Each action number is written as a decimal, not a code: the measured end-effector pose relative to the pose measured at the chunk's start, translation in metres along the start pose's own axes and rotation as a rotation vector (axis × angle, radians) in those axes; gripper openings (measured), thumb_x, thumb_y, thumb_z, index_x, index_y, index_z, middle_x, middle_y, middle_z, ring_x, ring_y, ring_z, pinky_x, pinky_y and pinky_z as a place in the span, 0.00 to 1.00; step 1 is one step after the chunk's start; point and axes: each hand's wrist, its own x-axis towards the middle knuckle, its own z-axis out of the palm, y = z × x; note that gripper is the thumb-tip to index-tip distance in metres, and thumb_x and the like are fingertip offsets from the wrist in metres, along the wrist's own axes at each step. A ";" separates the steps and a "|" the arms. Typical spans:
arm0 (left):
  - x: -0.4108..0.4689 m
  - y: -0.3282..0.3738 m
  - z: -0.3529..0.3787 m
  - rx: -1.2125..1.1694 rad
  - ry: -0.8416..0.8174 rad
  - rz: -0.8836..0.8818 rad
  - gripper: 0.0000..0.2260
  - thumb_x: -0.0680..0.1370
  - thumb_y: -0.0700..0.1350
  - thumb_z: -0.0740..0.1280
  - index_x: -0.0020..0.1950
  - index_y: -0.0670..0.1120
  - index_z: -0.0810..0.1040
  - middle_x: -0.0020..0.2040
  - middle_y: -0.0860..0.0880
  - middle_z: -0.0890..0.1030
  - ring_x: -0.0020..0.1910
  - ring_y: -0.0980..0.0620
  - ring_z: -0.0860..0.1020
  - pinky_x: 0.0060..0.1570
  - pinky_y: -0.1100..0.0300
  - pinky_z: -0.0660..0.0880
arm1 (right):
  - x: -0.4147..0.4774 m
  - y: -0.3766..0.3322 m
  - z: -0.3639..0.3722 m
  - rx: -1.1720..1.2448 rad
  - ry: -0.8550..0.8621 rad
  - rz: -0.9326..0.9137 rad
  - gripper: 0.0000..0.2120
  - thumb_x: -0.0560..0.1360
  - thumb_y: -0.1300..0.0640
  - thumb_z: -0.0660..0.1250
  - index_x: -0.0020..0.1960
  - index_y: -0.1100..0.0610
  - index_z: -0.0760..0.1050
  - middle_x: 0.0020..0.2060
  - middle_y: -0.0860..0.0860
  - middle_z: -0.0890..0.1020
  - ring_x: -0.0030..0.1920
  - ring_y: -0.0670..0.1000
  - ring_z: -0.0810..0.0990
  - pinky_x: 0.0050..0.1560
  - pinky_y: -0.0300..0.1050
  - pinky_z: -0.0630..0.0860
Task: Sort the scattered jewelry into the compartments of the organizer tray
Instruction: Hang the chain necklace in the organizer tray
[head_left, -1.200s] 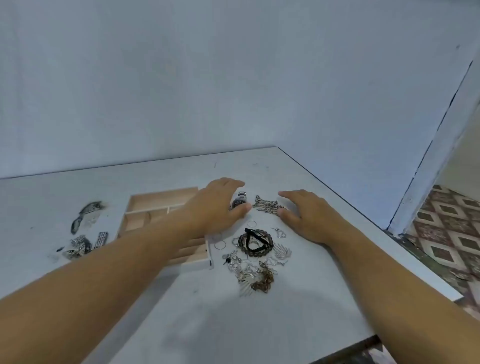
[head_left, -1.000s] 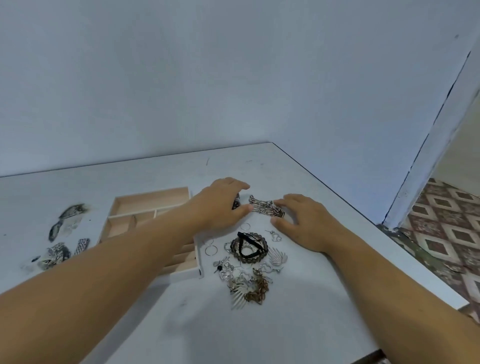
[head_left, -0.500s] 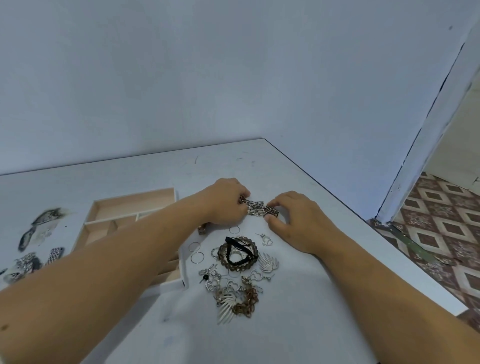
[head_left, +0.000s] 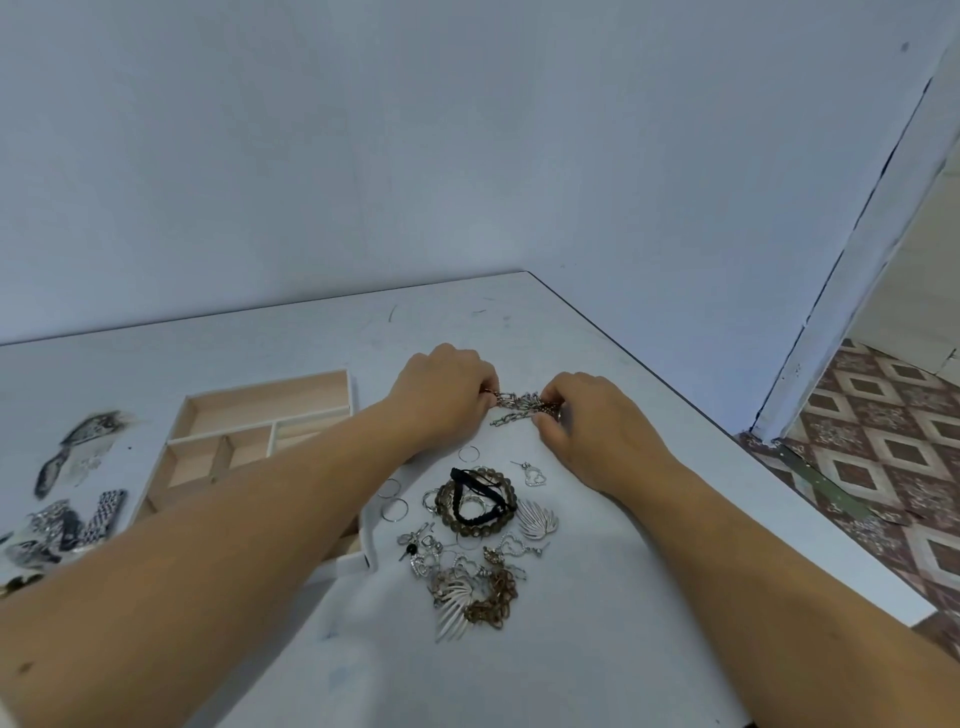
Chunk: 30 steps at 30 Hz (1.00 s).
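A silver chain bracelet (head_left: 519, 406) stretches between my two hands near the far right part of the white table. My left hand (head_left: 441, 400) pinches its left end and my right hand (head_left: 597, 426) pinches its right end. Below them lies a heap of jewelry: a dark beaded bracelet (head_left: 475, 501) with a black band, thin hoop rings (head_left: 394, 508), a heart earring (head_left: 532, 474), silver leaf pieces (head_left: 537, 522) and a bronze chain (head_left: 493, 597). The wooden organizer tray (head_left: 260, 434) sits to the left, partly hidden by my left forearm; its visible compartments hold nothing.
More jewelry in clear packets (head_left: 72, 499) lies at the table's left side. The table edge (head_left: 675, 387) runs diagonally on the right, with patterned floor tiles (head_left: 883, 441) beyond. A pale blue wall stands behind the table.
Both hands closed on the chain bracelet's ends and lifted it slightly off the table. The camera shifted, so the tray and heap sit lower left in view.
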 end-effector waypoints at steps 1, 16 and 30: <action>-0.001 -0.001 0.000 0.001 0.018 0.000 0.09 0.79 0.51 0.59 0.54 0.54 0.78 0.54 0.53 0.79 0.57 0.49 0.72 0.54 0.52 0.69 | 0.000 -0.001 -0.001 0.002 0.001 -0.002 0.09 0.76 0.51 0.63 0.53 0.54 0.74 0.45 0.47 0.77 0.48 0.51 0.73 0.48 0.46 0.71; -0.053 -0.038 -0.060 -0.175 0.285 -0.098 0.07 0.79 0.49 0.63 0.52 0.52 0.79 0.50 0.56 0.82 0.52 0.51 0.76 0.54 0.51 0.71 | 0.014 -0.062 -0.022 0.045 0.055 -0.207 0.11 0.79 0.54 0.62 0.59 0.55 0.74 0.52 0.50 0.78 0.49 0.51 0.77 0.51 0.47 0.74; -0.131 -0.115 -0.118 -0.262 0.485 -0.273 0.03 0.78 0.48 0.65 0.48 0.52 0.78 0.43 0.60 0.77 0.49 0.58 0.75 0.50 0.61 0.69 | 0.069 -0.197 -0.029 0.202 0.087 -0.456 0.08 0.77 0.58 0.64 0.55 0.56 0.77 0.47 0.50 0.78 0.45 0.48 0.75 0.48 0.38 0.70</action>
